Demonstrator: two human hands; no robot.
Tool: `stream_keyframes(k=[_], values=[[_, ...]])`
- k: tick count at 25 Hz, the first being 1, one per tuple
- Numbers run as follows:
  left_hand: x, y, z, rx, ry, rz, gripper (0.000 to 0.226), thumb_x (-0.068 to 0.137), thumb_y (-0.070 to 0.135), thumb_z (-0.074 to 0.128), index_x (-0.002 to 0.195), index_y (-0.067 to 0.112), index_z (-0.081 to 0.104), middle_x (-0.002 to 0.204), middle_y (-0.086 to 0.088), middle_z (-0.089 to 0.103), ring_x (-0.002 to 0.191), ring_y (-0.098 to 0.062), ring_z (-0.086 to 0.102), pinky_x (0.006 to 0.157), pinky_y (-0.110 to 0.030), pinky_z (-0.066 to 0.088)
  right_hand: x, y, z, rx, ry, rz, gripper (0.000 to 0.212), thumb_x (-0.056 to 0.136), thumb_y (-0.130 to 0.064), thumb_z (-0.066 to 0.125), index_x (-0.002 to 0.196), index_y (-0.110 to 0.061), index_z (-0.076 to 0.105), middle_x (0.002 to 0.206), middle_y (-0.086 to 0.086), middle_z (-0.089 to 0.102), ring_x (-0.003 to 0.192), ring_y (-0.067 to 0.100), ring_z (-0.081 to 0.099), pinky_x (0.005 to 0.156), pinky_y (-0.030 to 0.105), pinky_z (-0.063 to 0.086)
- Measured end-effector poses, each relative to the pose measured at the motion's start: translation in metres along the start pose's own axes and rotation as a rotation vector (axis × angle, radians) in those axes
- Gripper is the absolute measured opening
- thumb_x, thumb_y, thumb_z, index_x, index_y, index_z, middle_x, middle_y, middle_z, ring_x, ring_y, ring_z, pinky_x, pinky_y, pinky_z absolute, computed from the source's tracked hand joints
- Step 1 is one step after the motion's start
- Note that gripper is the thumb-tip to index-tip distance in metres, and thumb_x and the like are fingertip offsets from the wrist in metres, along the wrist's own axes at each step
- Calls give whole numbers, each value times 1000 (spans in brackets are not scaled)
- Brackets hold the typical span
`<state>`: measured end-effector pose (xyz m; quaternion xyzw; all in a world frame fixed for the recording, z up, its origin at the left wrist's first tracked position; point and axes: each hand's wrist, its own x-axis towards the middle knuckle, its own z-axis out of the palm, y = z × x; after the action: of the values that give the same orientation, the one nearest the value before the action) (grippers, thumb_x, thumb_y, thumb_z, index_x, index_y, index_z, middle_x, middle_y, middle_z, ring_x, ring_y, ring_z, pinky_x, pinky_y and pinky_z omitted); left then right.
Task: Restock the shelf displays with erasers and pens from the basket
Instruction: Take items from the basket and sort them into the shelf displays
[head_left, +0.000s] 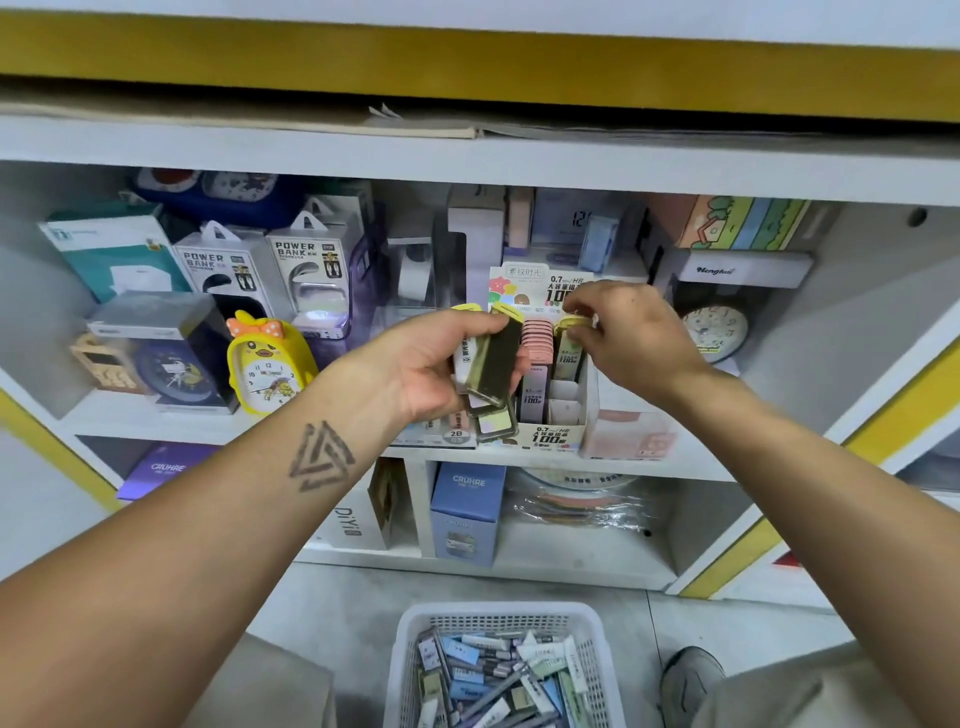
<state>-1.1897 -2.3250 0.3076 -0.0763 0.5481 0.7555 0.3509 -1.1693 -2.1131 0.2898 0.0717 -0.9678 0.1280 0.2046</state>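
Step in hand: filling the white cardboard display box on the middle shelf with slim stock items, one at a time.
Left hand: fingers and thumb curled round a small stack of flat rectangular cases with yellow hang-tabs, held upright just left of the display box.
Right hand: fingertips pinched together on the yellow top of a single slim yellow-green case, which stands in a far right slot of the box.
Display box contents: a row of pink-topped cases sits between the two hands; near slots at the front look unfilled.
Supply: the white perforated plastic basket rests on the floor, near and below, holding a loose heap of blue, green and grey stationery packs.
Next move, as I judge it: press the pinched case down until it seats, let go, then draw the next case from the left-hand stack.
What it calls for: keeping the case upright and in line with its slot, without knocking the pink row beside it.
Progress: partway; much stock remains in the basket.
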Motion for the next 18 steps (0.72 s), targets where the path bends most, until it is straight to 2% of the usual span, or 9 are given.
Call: stream_keyframes(k=[3, 6, 7, 9, 11, 13, 15, 18], values=[[-1, -3, 2, 5, -55, 9, 18, 93, 11, 64, 108, 2, 63, 91, -25, 73, 73, -31, 73, 63, -39, 61, -1, -1, 1, -29, 21, 21, 19, 94, -15, 62, 112, -11, 68, 112, 8, 66, 95, 31, 61, 81, 43, 52], [0, -4, 5, -1, -84, 13, 22, 92, 12, 64, 111, 0, 63, 93, -24, 73, 73, -31, 74, 62, -39, 62, 0, -4, -5, 35, 58, 55, 19, 95, -18, 62, 111, -13, 70, 105, 2, 65, 87, 23, 61, 80, 36, 52], [0, -5, 6, 2, -85, 13, 25, 92, 13, 64, 113, 0, 63, 94, -24, 73, 74, -31, 74, 61, -38, 62, 0, -8, -7, 156, 48, 107, 17, 95, -21, 64, 109, -16, 71, 99, -3, 66, 81, 17, 61, 76, 31, 52], [1, -7, 10, 5, -88, 15, 28, 92, 15, 64, 116, 0, 63, 95, -24, 73, 74, -31, 74, 59, -36, 61, -2, -17, -11, 577, -67, 275, 19, 94, -27, 68, 108, -16, 72, 86, -6, 71, 68, 10, 63, 59, 22, 50], [1, -8, 14, 7, -102, 9, 26, 93, 18, 64, 113, 1, 64, 91, -23, 73, 72, -30, 73, 59, -34, 61, -4, -24, -13, 873, -193, 398, 23, 91, -26, 72, 109, -11, 71, 74, -2, 70, 59, 10, 62, 50, 21, 46], [0, -9, 18, 1, -115, -7, 26, 93, 21, 64, 111, 1, 65, 89, -22, 73, 73, -31, 73, 61, -34, 61, -4, -24, -16, 1010, -225, 473, 22, 87, -13, 76, 105, -2, 69, 72, 6, 67, 57, 13, 58, 49, 22, 46], [0, -9, 21, -6, -120, -10, 29, 93, 23, 64, 113, 1, 64, 93, -21, 73, 76, -31, 73, 62, -35, 61, -3, -22, -23, 1173, -214, 538, 13, 85, -1, 74, 96, -1, 67, 75, 12, 66, 57, 14, 57, 50, 21, 48], [0, -5, 19, 0, -68, 21, 26, 93, 20, 65, 113, 4, 63, 98, -20, 73, 79, -30, 73, 62, -41, 62, 1, -12, -38, 1287, -88, 573, 14, 84, 9, 64, 81, -5, 64, 75, 13, 63, 50, 12, 49, 41, 17, 39]])
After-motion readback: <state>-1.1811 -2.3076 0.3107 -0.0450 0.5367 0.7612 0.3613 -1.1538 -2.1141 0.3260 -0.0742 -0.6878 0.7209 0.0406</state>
